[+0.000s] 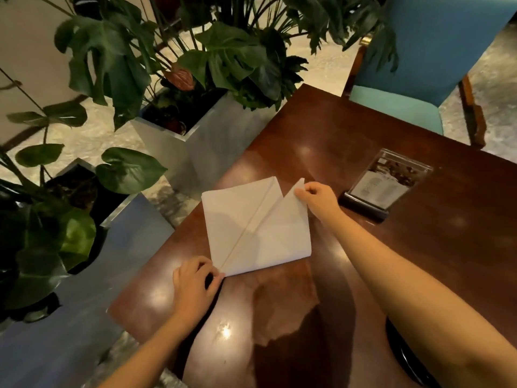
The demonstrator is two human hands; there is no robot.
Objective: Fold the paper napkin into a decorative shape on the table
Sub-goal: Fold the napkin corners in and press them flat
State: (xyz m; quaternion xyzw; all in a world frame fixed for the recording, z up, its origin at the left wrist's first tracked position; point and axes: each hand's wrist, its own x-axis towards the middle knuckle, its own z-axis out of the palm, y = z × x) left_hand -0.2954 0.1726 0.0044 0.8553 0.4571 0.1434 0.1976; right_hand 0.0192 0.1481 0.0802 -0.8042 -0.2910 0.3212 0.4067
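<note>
A white paper napkin lies flat on the dark wooden table, with a diagonal crease running from its near left corner to its far edge. The right flap is folded in toward that crease. My left hand pinches the near left tip of the napkin against the table. My right hand grips the far pointed corner of the right flap, slightly lifted off the sheet.
An acrylic menu stand stands on the table to the right of the napkin. Steel planters with large-leaved plants crowd the table's left side. A blue chair sits at the far edge. A dark round object shows at the near right.
</note>
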